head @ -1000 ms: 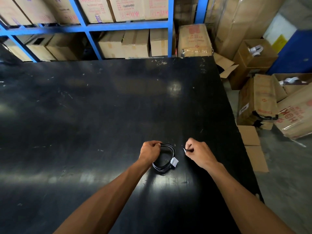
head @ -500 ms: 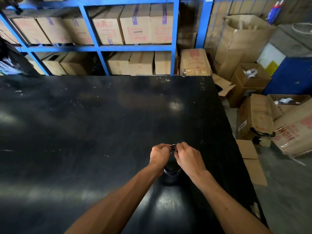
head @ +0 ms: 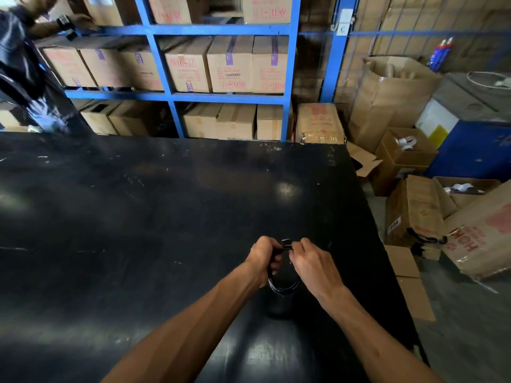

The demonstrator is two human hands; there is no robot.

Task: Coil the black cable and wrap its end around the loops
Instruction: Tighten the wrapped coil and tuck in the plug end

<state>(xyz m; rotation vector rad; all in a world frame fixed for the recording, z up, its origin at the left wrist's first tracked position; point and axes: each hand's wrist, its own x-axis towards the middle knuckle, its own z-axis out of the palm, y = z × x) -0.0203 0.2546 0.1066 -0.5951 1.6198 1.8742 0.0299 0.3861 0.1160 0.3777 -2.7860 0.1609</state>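
Black cable [head: 283,283] is already gathered into a small coil, held up just above the bench [head: 166,217] near its right-front corner, between both hands. Loops hang down toward the person; coil's long axis runs roughly near-far, top of the coil up at the fingers, bottom arc showing below the wrists.

L hand [head: 262,257]: grip closed round the left side of the loops, fingers curled through the coil, thumb over the top. It's the anchor.

R hand [head: 313,265]: fingertips pinched shut at the top of the coil, right where a bit of cable [head: 287,242] arches over. Looks like the free end, but too small and dark to be sure; can't tell how much tail is left either.

Key relation: the pinch sits at the far/top end of the coil, touching L thumb, so both grips meet at one spot. Wrap prob. has to go across the short axis of the loops, i.e. round the bundle just by L fingers. R hand is the nearer one to the tail and free to move; L should just hold.

Judging by this: coiling done, wrap stage under way or about to start. Risk: loops springing loose if L grip relaxes while R passes the end under.
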